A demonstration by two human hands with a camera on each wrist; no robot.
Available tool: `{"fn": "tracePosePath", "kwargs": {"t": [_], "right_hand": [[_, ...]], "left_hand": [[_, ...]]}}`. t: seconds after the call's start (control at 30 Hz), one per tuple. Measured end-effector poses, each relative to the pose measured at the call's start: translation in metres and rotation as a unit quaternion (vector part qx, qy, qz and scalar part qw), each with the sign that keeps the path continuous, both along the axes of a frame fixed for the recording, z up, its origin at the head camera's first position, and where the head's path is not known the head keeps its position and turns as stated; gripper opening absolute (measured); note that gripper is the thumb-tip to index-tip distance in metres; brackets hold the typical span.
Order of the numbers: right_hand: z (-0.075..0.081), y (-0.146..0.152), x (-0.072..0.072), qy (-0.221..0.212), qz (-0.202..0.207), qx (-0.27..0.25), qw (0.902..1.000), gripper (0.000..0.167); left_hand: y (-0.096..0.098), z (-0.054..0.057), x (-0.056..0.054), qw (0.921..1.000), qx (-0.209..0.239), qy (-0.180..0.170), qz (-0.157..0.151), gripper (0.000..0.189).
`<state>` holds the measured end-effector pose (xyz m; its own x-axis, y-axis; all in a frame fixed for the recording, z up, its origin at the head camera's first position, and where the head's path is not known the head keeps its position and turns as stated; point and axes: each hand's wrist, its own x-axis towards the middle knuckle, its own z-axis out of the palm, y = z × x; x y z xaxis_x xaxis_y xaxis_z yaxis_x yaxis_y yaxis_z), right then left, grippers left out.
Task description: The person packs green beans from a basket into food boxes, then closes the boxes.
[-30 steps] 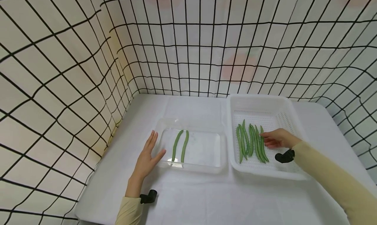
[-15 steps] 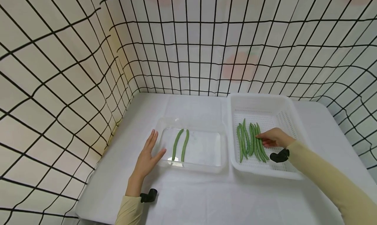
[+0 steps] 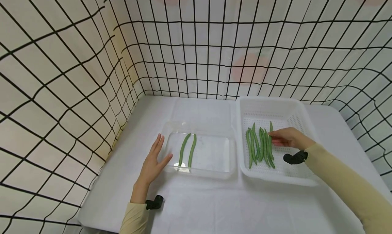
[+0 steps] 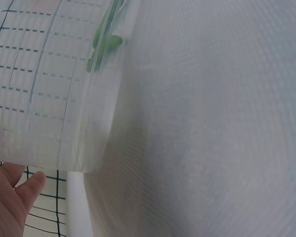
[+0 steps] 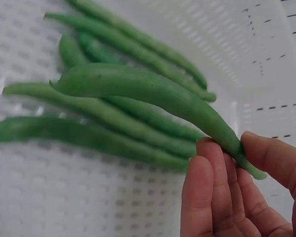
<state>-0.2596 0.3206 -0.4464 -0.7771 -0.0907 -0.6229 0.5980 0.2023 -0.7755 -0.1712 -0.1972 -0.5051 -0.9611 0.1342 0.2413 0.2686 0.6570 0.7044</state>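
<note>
A green bean [image 5: 153, 91] is pinched near one end between the thumb and fingers of my right hand [image 3: 287, 137], above the white perforated basket [image 3: 291, 178]. Several other green beans [image 3: 252, 145] lie side by side in that basket, to the left of the hand. My left hand [image 3: 152, 166] rests at the left side of a clear plastic container [image 3: 211, 174], its fingers extended and the thumb spread toward the near rim. Inside the clear container lie two green beans [image 3: 192, 150], roughly parallel. In the left wrist view only part of the left hand [image 4: 12, 197] shows, below the container wall.
A white cloth-covered table [image 3: 208, 206] carries both containers, the basket on the right of the clear one. Black wire grid panels [image 3: 211, 57] rise behind the table and along its sides. A black wrist camera [image 3: 155, 202] sits on the left wrist, another on the right.
My right hand has reached left to the beans, pinched one and raised it slightly, its tip now standing farther from me. The left hand stays in place.
</note>
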Motion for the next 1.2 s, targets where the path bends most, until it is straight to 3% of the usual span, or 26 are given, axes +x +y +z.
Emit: {"fn": "tracePosePath", "kwargs": {"t": [0.23,0.43,0.57,0.83,1.2], "right_hand": [[0.026,-0.024,-0.002,0.015,0.014,-0.039,0.999,0.012],[0.05,-0.068,-0.002,0.027,0.019,-0.065,0.9973,0.014],[0.059,-0.101,-0.001,0.041,0.045,-0.072,0.9956,0.024],[0.056,-0.161,-0.003,0.045,0.074,-0.078,0.9932,0.028],[0.034,-0.222,-0.005,0.022,0.092,-0.064,0.9934,0.027]], "left_hand": [[-0.001,0.0,0.001,1.0,-0.002,-0.005,0.004,0.077],[-0.002,-0.001,0.0,1.0,-0.002,-0.002,0.004,0.078],[-0.002,-0.003,-0.001,1.0,-0.002,-0.002,0.0,0.077],[0.0,-0.003,-0.001,1.0,0.003,0.002,-0.004,0.077],[-0.001,-0.002,-0.001,1.0,0.003,0.008,-0.001,0.077]]}}
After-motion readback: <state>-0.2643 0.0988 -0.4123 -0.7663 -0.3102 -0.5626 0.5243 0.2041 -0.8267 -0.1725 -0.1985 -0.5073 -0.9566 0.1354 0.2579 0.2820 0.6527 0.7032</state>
